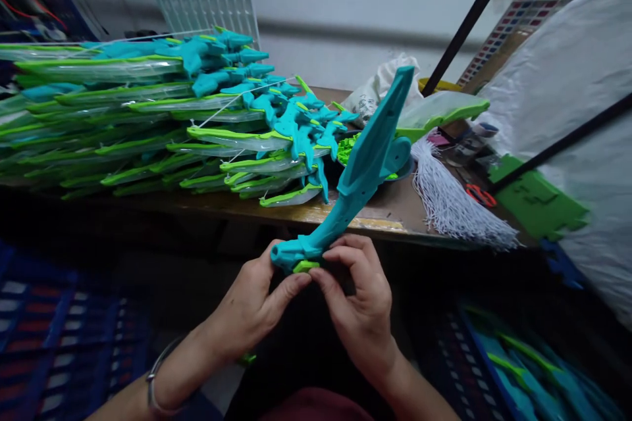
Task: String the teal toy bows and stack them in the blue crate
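Both hands pinch the teal toy sword (358, 171) at its pommel, just above the lap: left hand (251, 306) grips, right hand (358, 302) seats a green clip (305, 266) (probably half-in). Off-axis push could pop it loose.

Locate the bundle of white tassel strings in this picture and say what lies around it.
The white tassel strings lie on the wooden table, right of centre in the head view, between the teal toy sword and the red-handled scissors.
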The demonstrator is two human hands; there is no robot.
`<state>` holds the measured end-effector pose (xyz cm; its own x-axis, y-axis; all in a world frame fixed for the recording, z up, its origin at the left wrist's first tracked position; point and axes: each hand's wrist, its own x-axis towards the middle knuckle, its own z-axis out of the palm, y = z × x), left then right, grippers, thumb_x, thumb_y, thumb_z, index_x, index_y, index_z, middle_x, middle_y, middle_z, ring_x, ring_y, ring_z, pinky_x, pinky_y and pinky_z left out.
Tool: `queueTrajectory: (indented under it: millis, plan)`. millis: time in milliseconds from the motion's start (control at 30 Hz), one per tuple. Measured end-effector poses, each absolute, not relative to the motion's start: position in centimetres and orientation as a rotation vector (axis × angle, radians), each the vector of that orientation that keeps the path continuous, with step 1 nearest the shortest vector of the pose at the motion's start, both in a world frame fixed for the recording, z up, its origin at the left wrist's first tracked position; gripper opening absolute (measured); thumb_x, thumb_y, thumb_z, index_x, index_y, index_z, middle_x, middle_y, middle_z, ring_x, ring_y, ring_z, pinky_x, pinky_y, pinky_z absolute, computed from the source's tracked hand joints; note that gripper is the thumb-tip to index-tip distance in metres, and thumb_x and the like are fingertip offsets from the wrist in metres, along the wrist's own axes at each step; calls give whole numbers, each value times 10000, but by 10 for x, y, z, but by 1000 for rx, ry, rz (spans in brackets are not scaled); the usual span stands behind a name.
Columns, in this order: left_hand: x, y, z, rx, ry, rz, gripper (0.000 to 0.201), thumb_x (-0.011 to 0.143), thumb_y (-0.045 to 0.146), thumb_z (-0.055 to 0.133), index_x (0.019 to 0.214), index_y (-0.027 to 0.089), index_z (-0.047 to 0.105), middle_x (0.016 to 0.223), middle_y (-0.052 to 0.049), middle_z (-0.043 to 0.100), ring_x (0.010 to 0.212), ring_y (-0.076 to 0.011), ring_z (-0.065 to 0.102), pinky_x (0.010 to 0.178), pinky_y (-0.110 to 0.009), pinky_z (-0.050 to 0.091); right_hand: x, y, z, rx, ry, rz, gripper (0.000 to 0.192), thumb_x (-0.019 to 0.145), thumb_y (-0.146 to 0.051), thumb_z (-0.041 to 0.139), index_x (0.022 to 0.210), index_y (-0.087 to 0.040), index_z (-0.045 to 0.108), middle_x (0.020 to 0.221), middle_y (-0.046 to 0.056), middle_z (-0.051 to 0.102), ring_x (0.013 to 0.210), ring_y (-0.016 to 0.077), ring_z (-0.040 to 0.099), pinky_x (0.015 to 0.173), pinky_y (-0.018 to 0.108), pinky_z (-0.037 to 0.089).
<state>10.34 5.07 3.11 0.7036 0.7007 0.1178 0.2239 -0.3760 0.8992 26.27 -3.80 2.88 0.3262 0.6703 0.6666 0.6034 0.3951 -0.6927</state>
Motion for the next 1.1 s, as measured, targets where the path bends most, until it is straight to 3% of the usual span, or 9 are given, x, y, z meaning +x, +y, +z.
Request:
queueTrajectory:
  millis: [167,300,467,733,867,967,1100]
  plan:
    - [111,54,25,1816,649,557,280,1001,495,583,1134,255,639,1072,25,699,969,-157,622,874,-246,468,271,-39,9,-1172,-1550,-76,308,920,28,625,1140,-181,680,975,49,599,841,130,603,711,238,540]
    - [113,55,22,1738,698,540,311,999,527,562,1068,237,650,1019,17,700,943,-171,622,856,-258,473,279,-37,0,-1118,-1696,-70,497,883,58,656,1337,-143,618,1074,107,613,968,187,613,787,307,579]
    - [113,52,23,1752,755,513,305,1004,524,544,1020,231,628,956,21,675,876,-168,605,807,-263,470,289,-32,-7,-1098,-1787,-124,634,869,83,660,1447,-155,552,1114,123,608,998,202,612,806,331,586]
    - [117,51,18,1725,759,484,320,1008,542,536,1012,233,616,953,28,660,872,-158,592,789,-258,462,295,-35,-4,-1134,-1815,-79,621,879,86,637,1440,-166,556,1114,105,594,1004,189,607,814,309,581]
    - [117,55,20,1756,722,438,332,1005,550,535,1042,238,642,968,22,680,876,-163,610,789,-263,469,297,-43,-4,-1321,-1608,-87,527,920,-121,723,1415,-224,575,1165,88,571,1057,203,600,888,333,589]
    - [116,58,24,1753,726,441,303,1005,518,554,1116,257,660,1049,18,707,958,-172,642,854,-263,480,298,-46,-7,-1421,-1361,179,761,855,-375,828,1512,-260,460,1320,115,534,1101,234,620,927,385,602]
    - [112,57,26,1719,711,447,280,994,497,573,1105,268,692,1054,14,720,972,-186,664,864,-265,494,294,-43,-8,-1304,-1094,609,829,800,-369,879,1492,-263,436,1331,107,615,1158,241,656,995,389,590]
